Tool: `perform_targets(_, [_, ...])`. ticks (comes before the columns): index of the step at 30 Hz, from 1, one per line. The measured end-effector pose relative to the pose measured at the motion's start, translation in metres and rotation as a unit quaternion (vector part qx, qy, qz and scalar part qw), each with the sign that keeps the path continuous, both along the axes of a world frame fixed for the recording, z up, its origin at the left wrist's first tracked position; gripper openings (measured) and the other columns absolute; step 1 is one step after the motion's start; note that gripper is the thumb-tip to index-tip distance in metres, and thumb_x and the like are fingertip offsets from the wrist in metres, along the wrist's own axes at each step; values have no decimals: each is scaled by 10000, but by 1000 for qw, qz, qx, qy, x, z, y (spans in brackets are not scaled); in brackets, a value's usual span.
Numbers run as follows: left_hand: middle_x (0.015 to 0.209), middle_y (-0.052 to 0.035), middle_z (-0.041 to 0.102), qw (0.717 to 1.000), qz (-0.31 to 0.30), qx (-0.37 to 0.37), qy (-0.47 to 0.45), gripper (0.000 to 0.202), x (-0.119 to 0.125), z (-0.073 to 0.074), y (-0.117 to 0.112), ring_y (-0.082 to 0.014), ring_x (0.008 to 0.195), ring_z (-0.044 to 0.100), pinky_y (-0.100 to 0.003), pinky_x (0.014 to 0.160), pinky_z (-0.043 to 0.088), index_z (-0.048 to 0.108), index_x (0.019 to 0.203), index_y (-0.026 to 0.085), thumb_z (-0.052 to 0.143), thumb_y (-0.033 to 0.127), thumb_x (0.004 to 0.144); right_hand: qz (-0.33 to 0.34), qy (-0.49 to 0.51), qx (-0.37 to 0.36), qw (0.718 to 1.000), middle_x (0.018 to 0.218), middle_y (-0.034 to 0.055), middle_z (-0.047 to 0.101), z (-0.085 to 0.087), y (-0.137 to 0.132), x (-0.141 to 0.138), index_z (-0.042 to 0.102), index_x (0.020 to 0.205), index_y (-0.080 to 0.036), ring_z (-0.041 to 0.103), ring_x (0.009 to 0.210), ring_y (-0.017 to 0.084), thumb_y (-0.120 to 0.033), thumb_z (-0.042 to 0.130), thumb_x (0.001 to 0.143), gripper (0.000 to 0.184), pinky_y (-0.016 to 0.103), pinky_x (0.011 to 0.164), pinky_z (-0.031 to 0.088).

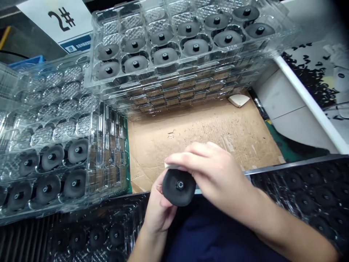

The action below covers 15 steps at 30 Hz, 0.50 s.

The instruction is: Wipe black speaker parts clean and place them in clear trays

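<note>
While the left hand (156,211) cups the black disc (177,189) from below, the right hand (215,174) clamps over its far edge, fingers (191,158) wrapped onto the rim. Left fingers are mostly hidden behind the disc. A white strip (169,165) sits between the right fingertips and the rim; can't tell what it is. Disc is held between both hands, face tilted up to the camera, centre stud (179,185) showing, above the near edge of the cardboard sheet (201,138).

Far side of the cardboard: stack of clear trays (174,85), top tray holding rows of matching discs in pockets. White scrap (239,100) lies on the cardboard by the stack. Left: another clear tray (54,87), discs in its near rows. Near left and near right: dark trays (131,207) (294,163) of discs, lying at the hands' level. Dark blue cloth (212,233) under the forearms. Far right, past a white rail (308,102): pile of small black parts (308,72). Far left: "2#" card (54,22) and blue bin (27,62).
</note>
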<state>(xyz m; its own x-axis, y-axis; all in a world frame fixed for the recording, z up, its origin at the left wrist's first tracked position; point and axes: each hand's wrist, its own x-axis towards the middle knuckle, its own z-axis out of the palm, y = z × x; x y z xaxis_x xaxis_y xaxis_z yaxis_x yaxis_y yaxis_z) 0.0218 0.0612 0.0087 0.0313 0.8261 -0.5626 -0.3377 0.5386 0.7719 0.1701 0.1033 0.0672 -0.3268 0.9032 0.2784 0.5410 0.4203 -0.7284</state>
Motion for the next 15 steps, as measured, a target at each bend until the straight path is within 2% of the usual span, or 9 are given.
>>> perform_targets(2, [619, -13, 590, 998, 2, -2, 70, 465, 0, -1, -4, -241, 870, 647, -324, 765, 574, 720, 769, 170, 664, 615, 646, 29, 10, 60, 998, 718, 3, 643, 2, 0, -3, 705, 997, -206, 535, 642, 133, -182, 396, 964, 311, 301, 601, 337])
perform_targets(3, [606, -14, 582, 998, 7, 1, 70, 435, 1, -1, -4, -244, 899, 651, -338, 707, 588, 720, 783, 168, 590, 580, 738, 61, 37, 92, 993, 700, -2, 639, 2, 1, -3, 706, 1004, -217, 535, 629, 131, -205, 390, 971, 318, 299, 594, 343])
perform_targets(4, [629, -13, 604, 999, 16, 8, 44, 390, 2, 0, -4, -245, 924, 657, -345, 815, 562, 723, 825, 167, 579, 526, 776, 88, 67, 105, 988, 713, -4, 649, 1, 3, -3, 702, 1016, -223, 551, 645, 127, -210, 383, 975, 322, 294, 603, 362])
perform_targets(6, [759, 11, 698, 998, 40, 41, -25, 346, 4, 2, 0, -240, 925, 685, -336, 841, 560, 721, 932, 216, 735, 443, 671, 82, 112, 59, 989, 834, 8, 689, -8, 8, 4, 688, 1043, -217, 605, 765, 123, -184, 403, 964, 298, 276, 681, 420])
perform_targets(8, [975, 28, 747, 990, 64, 72, -105, 537, 6, 4, 7, -228, 941, 699, -297, 857, 553, 703, 1022, 295, 853, 390, 516, 3, 110, -42, 993, 941, 17, 698, -26, 11, 15, 679, 1053, -222, 622, 862, 129, -160, 457, 936, 259, 266, 759, 452])
perform_targets(9, [1048, 28, 742, 985, 68, 80, -135, 579, 6, 5, 10, -219, 959, 698, -270, 861, 547, 695, 1043, 321, 861, 399, 494, -33, 95, -86, 991, 952, 18, 696, -38, 10, 21, 678, 1058, -233, 625, 864, 135, -169, 484, 925, 244, 265, 762, 463])
perform_targets(11, [1104, 16, 733, 976, 66, 89, -189, 544, 6, 6, 15, -204, 1001, 686, -230, 869, 533, 696, 1052, 327, 829, 432, 535, -70, 54, -138, 986, 919, 21, 700, -66, 3, 29, 687, 1051, -249, 632, 817, 148, -206, 518, 911, 224, 272, 726, 477])
perform_targets(13, [1100, 9, 736, 970, 57, 87, -220, 513, 5, 7, 17, -193, 1019, 678, -205, 873, 523, 701, 1048, 307, 814, 427, 561, -61, 25, -157, 985, 843, 27, 707, -91, -9, 34, 706, 1018, -238, 636, 748, 158, -222, 522, 904, 217, 281, 679, 480])
perform_targets(15, [1093, 13, 738, 969, 51, 78, -227, 509, 5, 9, 18, -189, 1014, 679, -203, 874, 523, 702, 1047, 300, 814, 418, 564, -55, 22, -161, 985, 792, 25, 711, -103, -18, 35, 722, 969, -224, 642, 714, 161, -220, 542, 888, 197, 283, 658, 482])
